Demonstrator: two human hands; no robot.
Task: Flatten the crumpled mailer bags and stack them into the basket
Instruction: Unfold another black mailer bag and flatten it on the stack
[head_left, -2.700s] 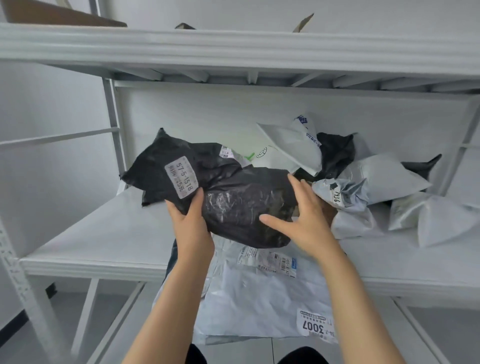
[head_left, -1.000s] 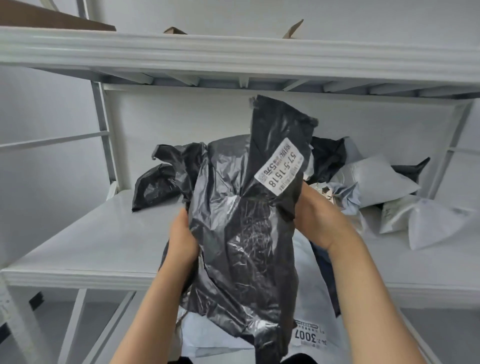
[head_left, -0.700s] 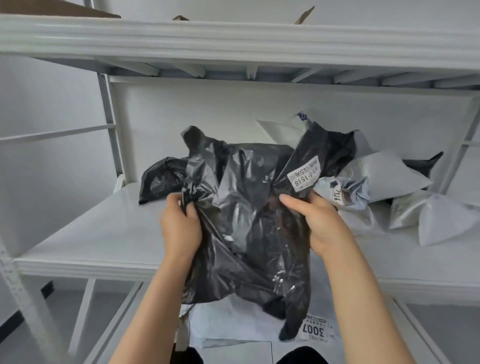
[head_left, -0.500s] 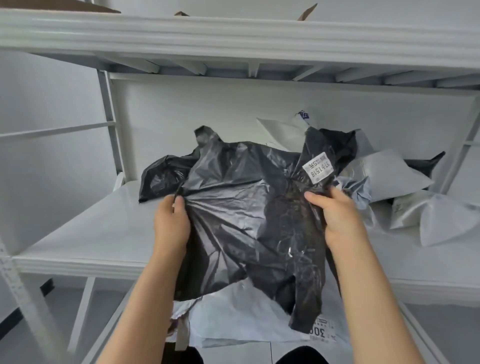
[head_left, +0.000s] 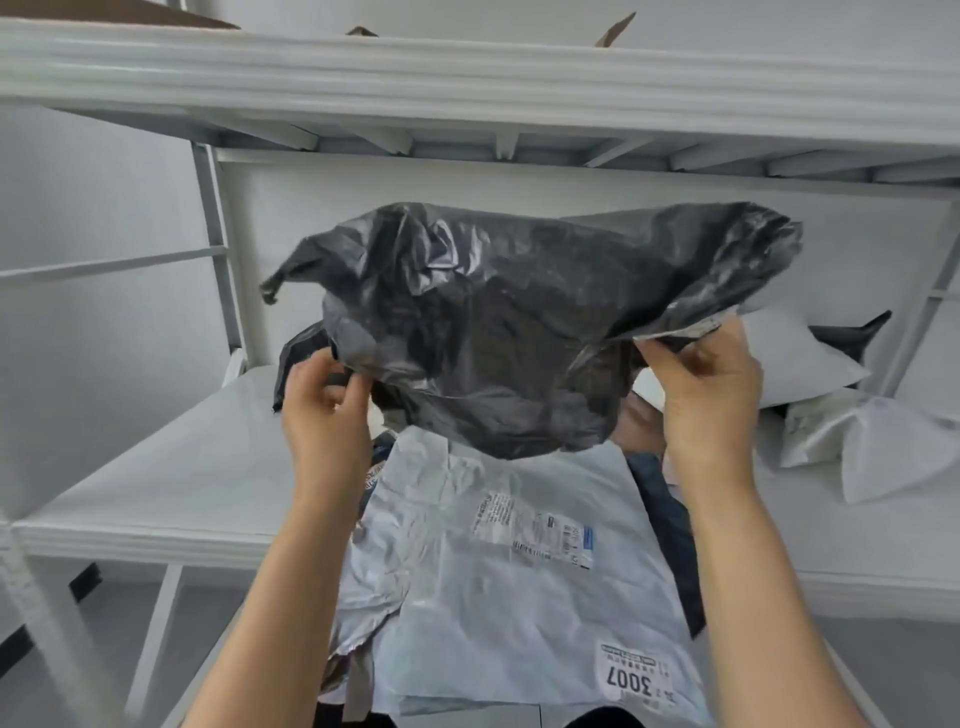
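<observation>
White metal shelving (head_left: 467, 78) framed a black mailer bag (head_left: 509, 332) held up in the air

Both hands had the black mailer bag raised above the lower shelf (head_left: 156, 467), spread wide between them and still creased and billowing. At its left lower edge the left hand (head_left: 322, 410) pinched the plastic between thumb and curled fingers. At its right edge the right hand (head_left: 711, 395) pinched it the same way. Below the bag, near the person, lay a flattened pale mailer (head_left: 493, 582), smooth side up, with a printed shipping label (head_left: 535, 530) and a sticker reading 3007 (head_left: 631, 686). Dark edges of other bags showed beneath it. On the shelf to the right sat a heap of crumpled white mailers (head_left: 800, 358), well apart from the held bag. Another crumpled black bag (head_left: 301, 353) lay on the shelf just behind the left hand
</observation>
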